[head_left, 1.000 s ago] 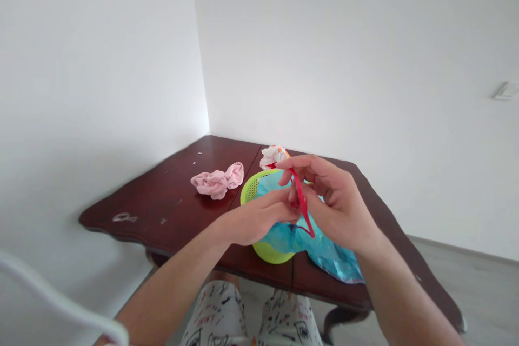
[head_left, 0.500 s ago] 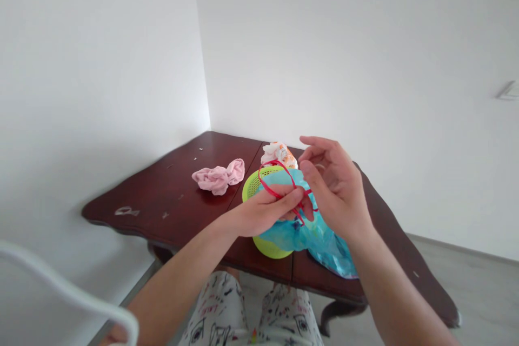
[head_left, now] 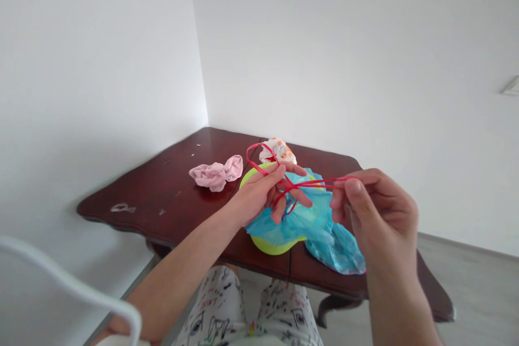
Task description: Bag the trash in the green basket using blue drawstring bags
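Observation:
A thin red ribbon (head_left: 314,184) stretches between my hands. My left hand (head_left: 267,189) has it looped about the fingers, the thumb pressed on it and some fingers spread. Pinched between thumb and forefinger of my right hand (head_left: 375,203) is the other end, drawn out to the right. Below them a light blue plastic bag (head_left: 312,216) lies over a yellow-green basket (head_left: 273,247), hiding most of its opening. The bag's crumpled part (head_left: 344,254) trails onto the table to the right.
The dark wooden table (head_left: 162,189) has a wavy edge and stands against two white walls. A pink bunched cloth (head_left: 214,174) lies left of the basket. Behind it sits a white and orange crumpled bag (head_left: 279,151). A white cable (head_left: 73,286) crosses the lower left.
My right hand has gone from loosely open beside the left to pinching the ribbon and pulling it rightward. Fingers of my left hand have spread, and the ribbon is now taut between the hands.

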Motion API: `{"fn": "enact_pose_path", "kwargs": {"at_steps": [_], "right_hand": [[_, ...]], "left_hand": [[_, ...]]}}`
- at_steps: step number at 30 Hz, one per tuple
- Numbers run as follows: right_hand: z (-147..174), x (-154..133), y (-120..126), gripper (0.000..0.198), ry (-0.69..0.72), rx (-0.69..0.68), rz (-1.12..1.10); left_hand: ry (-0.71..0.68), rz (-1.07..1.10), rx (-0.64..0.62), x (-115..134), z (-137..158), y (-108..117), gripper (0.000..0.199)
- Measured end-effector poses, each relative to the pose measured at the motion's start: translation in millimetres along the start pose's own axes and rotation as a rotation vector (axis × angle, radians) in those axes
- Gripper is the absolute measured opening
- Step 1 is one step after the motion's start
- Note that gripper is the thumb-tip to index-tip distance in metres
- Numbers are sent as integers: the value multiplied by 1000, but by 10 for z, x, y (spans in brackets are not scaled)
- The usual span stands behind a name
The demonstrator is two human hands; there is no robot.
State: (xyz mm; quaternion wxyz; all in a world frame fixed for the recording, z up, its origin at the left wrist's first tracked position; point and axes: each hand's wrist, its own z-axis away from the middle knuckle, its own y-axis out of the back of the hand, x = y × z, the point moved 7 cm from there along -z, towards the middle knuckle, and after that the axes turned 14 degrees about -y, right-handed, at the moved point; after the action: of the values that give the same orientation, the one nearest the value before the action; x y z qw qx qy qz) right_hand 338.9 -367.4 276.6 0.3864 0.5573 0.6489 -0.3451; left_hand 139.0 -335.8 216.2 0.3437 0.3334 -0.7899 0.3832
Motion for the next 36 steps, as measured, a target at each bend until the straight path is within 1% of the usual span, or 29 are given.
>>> {"fn": "enact_pose_path", "kwargs": {"at_steps": [2, 4, 5, 7, 8, 9, 10, 11, 12, 13, 14, 15, 16, 17, 18, 19, 20, 23, 26, 28, 31, 34, 36], "right_hand": [[116, -29, 6, 11, 62, 24, -60], [242, -60, -60, 11, 175, -5, -40], [304, -72, -136, 14, 240, -65, 11], [423, -57, -348, 17, 345, -251, 193], [468, -18, -447, 16, 363, -346, 295], [491, 38, -513, 15, 345, -419, 373], [484, 94, -532, 15, 297, -452, 406], [445, 136, -494, 17, 234, -424, 387], [384, 152, -403, 20, 186, -335, 328], [324, 144, -283, 24, 174, -215, 258], [275, 120, -166, 26, 199, -100, 206], [239, 90, -87, 27, 247, -27, 194], [208, 63, -62, 28, 302, -13, 219], [177, 56, -87, 30, 338, -53, 266], [146, 78, -141, 34, 342, -127, 312], [115, 124, -199, 37, 311, -202, 339], [90, 179, -246, 40, 263, -260, 340], [69, 335, -345, 43, 133, -353, 280], [86, 415, -397, 45, 116, -361, 284], [86, 404, -393, 39, 172, -302, 305], [100, 285, -331, 20, 349, -122, 342], [166, 140, -253, 18, 507, 48, 390], [218, 73, -226, 18, 550, 84, 416]], "left_hand": [[36, 41, -3, -14, 5, 2, 55], [72, 81, 1, -29, 13, -4, 50], [88, 104, 4, -35, 15, -8, 46], [102, 154, 25, -31, 10, -5, 37], [98, 177, 36, -16, 4, -4, 34], [87, 189, 41, 10, -1, -8, 33], [63, 180, 36, 50, -5, -17, 34], [25, 142, 20, 104, -6, -35, 37], [-18, 69, -6, 168, -1, -61, 39], [-56, -38, -40, 232, 12, -95, 41], [-83, -173, -85, 289, 33, -139, 42], [-106, -321, -148, 340, 59, -194, 42], [-127, -468, -223, 382, 90, -256, 41], [-150, -600, -294, 418, 122, -313, 39], [-182, -704, -350, 452, 152, -360, 35], [-212, -773, -378, 483, 174, -389, 31], [-235, -807, -371, 513, 187, -394, 28], [-238, -770, -219, 579, 178, -311, 24], [-217, -633, -98, 607, 142, -235, 32], [-200, -530, -48, 610, 113, -192, 40], [-172, -426, -4, 585, 79, -127, 44], [-109, -375, 2, 504, 64, -89, 46], [-66, -370, -3, 445, 67, -90, 47]]}}
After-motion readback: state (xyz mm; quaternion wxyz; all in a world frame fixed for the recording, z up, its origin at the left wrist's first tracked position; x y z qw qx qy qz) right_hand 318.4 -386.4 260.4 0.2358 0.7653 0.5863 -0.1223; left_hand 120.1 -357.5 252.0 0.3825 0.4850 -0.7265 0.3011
